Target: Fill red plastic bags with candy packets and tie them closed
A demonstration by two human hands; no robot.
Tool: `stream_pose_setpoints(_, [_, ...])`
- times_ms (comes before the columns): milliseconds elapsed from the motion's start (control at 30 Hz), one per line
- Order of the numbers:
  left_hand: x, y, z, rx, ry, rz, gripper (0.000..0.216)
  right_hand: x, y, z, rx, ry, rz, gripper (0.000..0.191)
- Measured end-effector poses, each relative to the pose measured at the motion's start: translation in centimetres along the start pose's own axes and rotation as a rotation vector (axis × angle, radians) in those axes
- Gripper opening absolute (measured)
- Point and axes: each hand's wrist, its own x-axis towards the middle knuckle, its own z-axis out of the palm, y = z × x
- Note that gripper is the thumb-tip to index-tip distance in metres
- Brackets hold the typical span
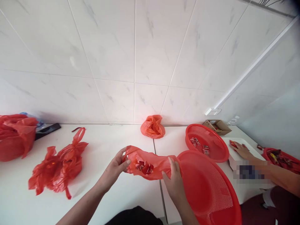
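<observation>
My left hand (116, 168) grips the left edge of a thin red plastic bag (150, 161) held just above the white table (110, 137). My right hand (173, 182) pinches the bag's right edge, next to the rim of a big red mesh basket (211, 190). Small red wrapped sweets (144, 167) show through the bag between my hands. Both hands are closed on the plastic.
A tied red bag (59, 165) lies at the left, a fuller red bag (15, 136) at the far left, a crumpled one (152, 126) by the wall. A second red basket (207, 142) holds a few sweets. Another person's hand (242, 151) rests at the right, near a cardboard box (217, 126).
</observation>
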Motion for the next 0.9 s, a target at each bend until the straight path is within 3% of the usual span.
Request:
stream_pose_setpoints(133, [-0.8,-0.5,-0.8,0.055,-0.026,-0.008,0.062,-1.1,-0.1,0.6,0.074,-0.059,0.032,0.063])
stream_pose_setpoints(267, [-1.5,-2.6,-2.1,0.181,0.043,-0.097,0.060,-1.7,0.2,1.5,0.213,-0.224,0.046,0.042])
stream_pose_setpoints(400, [-1.9,-3.3,-2.4,0.213,0.037,-0.104,0.059,-1.5,-0.4,2.0,0.151,0.022,-0.049,0.036])
stream_pose_setpoints(500, [-2.0,-2.8,-2.0,0.199,0.029,-0.104,0.057,-0.8,-0.9,2.2,0.050,0.182,-0.093,0.054])
stream_pose_setpoints(567, [-1.9,-2.5,-1.7,0.183,0.024,-0.100,0.057,-0.3,-0.9,2.3,0.014,0.197,-0.070,0.069])
stream_pose_setpoints(633, [-1.7,-2.4,-1.6,0.183,0.041,-0.090,0.057,0.2,-0.8,2.2,-0.003,0.131,0.022,0.070])
stream_pose_setpoints(767, [-1.1,-2.3,-2.2,0.251,0.174,-0.080,0.062,1.6,-0.9,0.6,-0.018,-0.133,0.171,0.032])
stream_pose_setpoints(900, [-0.5,-1.0,-2.7,0.290,0.284,0.003,0.064,3.4,-2.3,-2.1,0.243,-0.107,0.160,0.032])
